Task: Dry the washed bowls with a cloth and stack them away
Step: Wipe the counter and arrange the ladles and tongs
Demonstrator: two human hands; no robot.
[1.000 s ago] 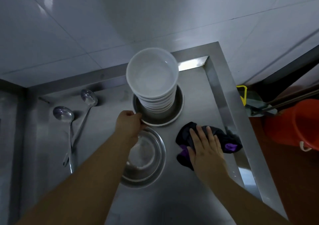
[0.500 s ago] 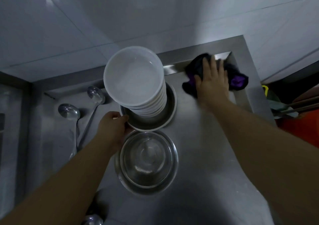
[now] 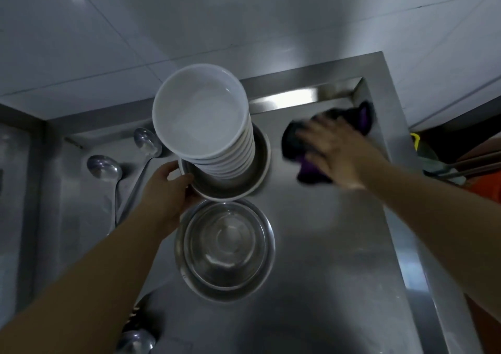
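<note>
A tall stack of white bowls stands inside a shallow steel basin at the back of the steel counter. My left hand grips that basin's left rim. In front of it sits an empty steel bowl. My right hand, blurred, lies flat with fingers spread on a black and purple cloth pressed to the counter near the back right corner.
Two steel ladles lie at the left of the counter, and another spoon shows at the bottom edge. A tiled wall rises behind. Beyond the counter's right rim are an orange bucket and long handles.
My right hand swept the cloth from the front right of the counter to the back corner, then slightly back toward me. My left hand stays on the basin rim.
</note>
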